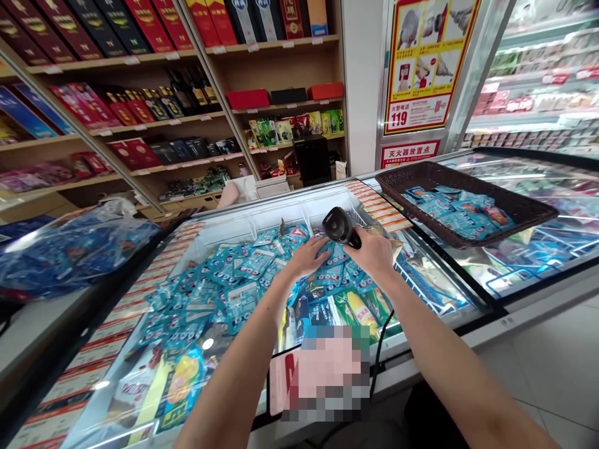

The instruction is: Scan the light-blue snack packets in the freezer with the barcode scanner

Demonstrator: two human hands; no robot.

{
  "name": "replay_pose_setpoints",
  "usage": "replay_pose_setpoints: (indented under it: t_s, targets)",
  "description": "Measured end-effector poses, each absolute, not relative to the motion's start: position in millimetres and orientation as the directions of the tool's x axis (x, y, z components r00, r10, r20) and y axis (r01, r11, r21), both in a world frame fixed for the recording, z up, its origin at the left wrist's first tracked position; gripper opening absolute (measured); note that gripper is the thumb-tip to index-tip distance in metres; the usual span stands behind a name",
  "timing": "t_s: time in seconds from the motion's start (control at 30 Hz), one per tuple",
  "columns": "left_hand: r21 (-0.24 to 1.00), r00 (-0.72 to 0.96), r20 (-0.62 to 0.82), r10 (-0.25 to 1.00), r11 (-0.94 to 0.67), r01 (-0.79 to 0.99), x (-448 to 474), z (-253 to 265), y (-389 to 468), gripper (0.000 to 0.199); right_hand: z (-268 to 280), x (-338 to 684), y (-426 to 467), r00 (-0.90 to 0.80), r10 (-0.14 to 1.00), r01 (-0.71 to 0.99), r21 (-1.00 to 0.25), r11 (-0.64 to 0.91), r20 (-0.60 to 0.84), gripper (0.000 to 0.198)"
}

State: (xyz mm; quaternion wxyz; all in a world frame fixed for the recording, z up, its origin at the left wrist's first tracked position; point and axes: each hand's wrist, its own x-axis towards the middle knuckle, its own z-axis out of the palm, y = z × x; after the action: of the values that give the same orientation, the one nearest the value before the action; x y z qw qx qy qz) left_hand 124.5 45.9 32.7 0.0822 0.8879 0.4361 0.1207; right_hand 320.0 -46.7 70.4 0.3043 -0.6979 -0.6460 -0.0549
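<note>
My right hand (375,254) grips a black handheld barcode scanner (337,225), its head tipped up and to the left. A black cable (381,340) runs down below the right wrist. Close to the scanner, my left hand (309,255) reaches over the heap with its fingers stretched out, touching or just above the packets. Many small blue sachets (255,263) lie spread in a loose layer over the freezer top, reaching from the left side to beneath both hands. Whether a sachet is under the left fingertips is hidden.
A brown woven basket (533,218) with more blue sachets stands on the freezer to the right. On the left lies a clear plastic bag (79,249) full of blue packets. Price labels line the freezer frame (126,312). Shelves (281,45) with boxes stand behind.
</note>
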Motion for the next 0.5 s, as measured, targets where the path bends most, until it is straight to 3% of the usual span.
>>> replay_pose_setpoints:
  t_s: [0.07, 0.2, 0.33, 0.4, 0.5]
  targets:
    - [0.242, 0.514, 0.198, 0.835, -0.550, 0.800, 120, 37, 31, 0.066, 71, 318, -49, 0.132, 0.877, 0.942, -0.333, 0.033, 0.461, 0.033]
    - [0.153, 0.230, 0.277, 0.933, -0.279, 0.948, 111, 43, 7, 0.071, 71, 315, -53, 0.100, 0.894, 0.951, -0.306, 0.043, 0.437, 0.035]
    - [0.092, 0.219, 0.228, 0.949, -0.245, 0.965, 104, 41, 0, 0.063, 72, 315, -56, 0.049, 0.886, 0.955, -0.283, 0.094, 0.461, 0.034]
    - [0.172, 0.186, 0.233, 0.955, -0.229, 0.958, 101, 40, 2, 0.061, 71, 316, -57, 0.039, 0.882, 0.955, -0.279, 0.106, 0.469, 0.034]
    - [0.443, 0.101, 0.264, 0.959, -0.214, 0.871, 94, 39, 7, 0.059, 70, 316, -56, 0.025, 0.875, 0.954, -0.274, 0.124, 0.484, 0.033]
